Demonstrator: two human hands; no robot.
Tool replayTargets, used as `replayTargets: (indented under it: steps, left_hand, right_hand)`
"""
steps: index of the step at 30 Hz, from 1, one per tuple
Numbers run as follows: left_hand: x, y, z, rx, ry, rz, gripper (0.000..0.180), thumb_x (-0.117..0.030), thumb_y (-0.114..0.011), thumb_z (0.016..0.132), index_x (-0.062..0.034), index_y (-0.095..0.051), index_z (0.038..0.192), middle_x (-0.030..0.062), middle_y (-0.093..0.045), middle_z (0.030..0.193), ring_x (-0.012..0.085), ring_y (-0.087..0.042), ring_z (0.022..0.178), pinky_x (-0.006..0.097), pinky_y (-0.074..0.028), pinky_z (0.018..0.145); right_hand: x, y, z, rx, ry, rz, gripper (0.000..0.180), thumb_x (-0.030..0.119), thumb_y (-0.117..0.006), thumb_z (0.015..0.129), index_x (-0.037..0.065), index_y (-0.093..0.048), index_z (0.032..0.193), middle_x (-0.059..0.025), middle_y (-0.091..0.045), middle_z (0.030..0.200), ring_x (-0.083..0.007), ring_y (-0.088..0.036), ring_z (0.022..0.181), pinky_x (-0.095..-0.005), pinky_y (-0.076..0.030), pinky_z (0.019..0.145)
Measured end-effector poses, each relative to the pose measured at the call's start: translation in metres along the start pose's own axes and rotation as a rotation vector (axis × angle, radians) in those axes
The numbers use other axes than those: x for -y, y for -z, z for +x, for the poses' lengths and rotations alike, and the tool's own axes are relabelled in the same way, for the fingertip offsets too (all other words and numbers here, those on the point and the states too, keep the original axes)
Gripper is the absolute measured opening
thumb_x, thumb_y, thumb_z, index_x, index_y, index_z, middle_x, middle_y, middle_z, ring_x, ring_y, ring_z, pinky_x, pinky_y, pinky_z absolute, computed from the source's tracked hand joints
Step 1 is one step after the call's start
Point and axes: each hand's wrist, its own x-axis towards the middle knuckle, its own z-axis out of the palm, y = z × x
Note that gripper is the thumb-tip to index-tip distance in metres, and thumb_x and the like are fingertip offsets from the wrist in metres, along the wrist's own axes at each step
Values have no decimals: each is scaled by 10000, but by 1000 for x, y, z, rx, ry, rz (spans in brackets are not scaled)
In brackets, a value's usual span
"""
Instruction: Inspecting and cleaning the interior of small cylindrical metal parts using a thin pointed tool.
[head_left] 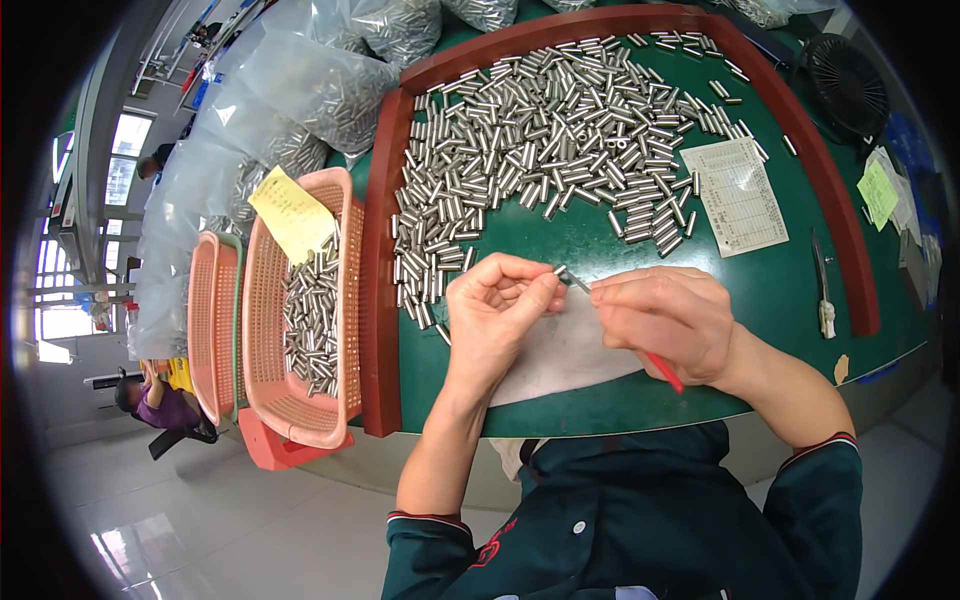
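While the left hand (497, 315) pinches a small metal cylinder (560, 271) between thumb and forefinger, with no gap beyond the piece itself and the other fingers curled loosely behind, the right hand (672, 318) is closed around a thin red-handled tool (666, 373), whose narrow shaft slants from the right fingertips toward the cylinder's near end. Whether the tip touches the cylinder or enters it is too small to tell. To work well here, I judge, the pinch should stay firm but short of the end being worked, the shaft should line up with the bore if there is one, and pressure should be light, since polished metal may slip or roll; the pale cloth (560, 355) just below the fingers would likely soften a drop. As for writing, a ruled printed sheet (735, 195) lies ahead and to the right of the fingers, a yellow slip (293, 215) stands well to their left in a pink basket (352, 300), and a green note (878, 193) sits far to their right; all are too small to read.
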Motion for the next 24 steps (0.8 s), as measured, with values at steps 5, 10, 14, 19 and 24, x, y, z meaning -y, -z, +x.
replayTargets:
  steps: [5,10,14,19,24]
  left_hand:
    - [0,-5,-1,18,-54,30,47,27,-618,808,43,-590,843,94,-643,774,102,-619,671,210,-512,648]
    - [3,-8,-1,-175,-217,293,52,6,-644,770,38,-604,763,42,-639,729,53,-588,655,184,-476,614]
    - [-2,8,5,-201,-129,195,57,8,-623,803,40,-583,827,63,-630,756,86,-603,665,205,-497,622]
    - [-1,11,6,-74,-80,-59,156,15,-596,829,57,-585,979,103,-640,861,142,-633,768,243,-521,714]
    - [6,11,5,-4,-46,41,195,44,-571,834,60,-579,1029,91,-631,890,144,-626,810,247,-507,776]
  right_hand:
    - [2,0,0,-69,-36,-16,256,12,-699,566,-7,-585,794,-93,-599,791,-214,-632,664,-281,-529,541]
    - [1,0,-4,48,120,-57,246,52,-661,596,-23,-587,818,-137,-607,828,-232,-639,690,-280,-530,554]
    - [14,2,6,71,126,56,244,94,-600,660,-38,-596,866,-184,-620,904,-266,-647,737,-306,-542,602]
    - [2,7,5,-53,-43,67,164,60,-604,763,-20,-581,903,-168,-637,847,-269,-655,717,-291,-530,568]
    - [1,5,3,-152,-98,106,142,2,-607,809,-9,-542,935,-157,-642,796,-260,-655,674,-279,-521,537]
